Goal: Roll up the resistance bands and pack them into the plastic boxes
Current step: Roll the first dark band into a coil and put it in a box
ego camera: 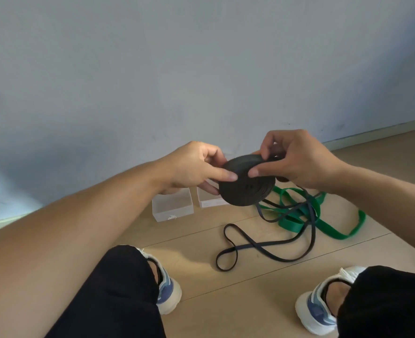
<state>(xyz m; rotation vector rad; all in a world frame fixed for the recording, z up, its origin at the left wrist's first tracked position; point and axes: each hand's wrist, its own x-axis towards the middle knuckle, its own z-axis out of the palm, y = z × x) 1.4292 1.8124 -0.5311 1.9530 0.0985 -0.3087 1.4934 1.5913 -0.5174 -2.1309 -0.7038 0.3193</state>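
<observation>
Crouching over the light wooden plank floor [250, 301], the person showed black-trousered knees [118, 289] and white-and-blue sneakers [313, 311] at the near edge of the view. Beyond the shoes, the loose tail of a narrow black rubber resistance band [262, 245] lay in loops on the floor, crossing over a wider green rubber resistance band [323, 225] heaped to the right.

Above these, both hands held a flat black coil of rolled band [246, 184] in the air. Left hand [194, 167]: thumb pressed on the coil's upper face, fingers curled beneath its edge. Right hand [296, 159]: thumb on the face, fingers curled over the far rim.

Farther back, two clear plastic boxes [172, 206] stood side by side on the floor near the pale blue-grey wall [201, 69], the right one partly hidden by the coil.
</observation>
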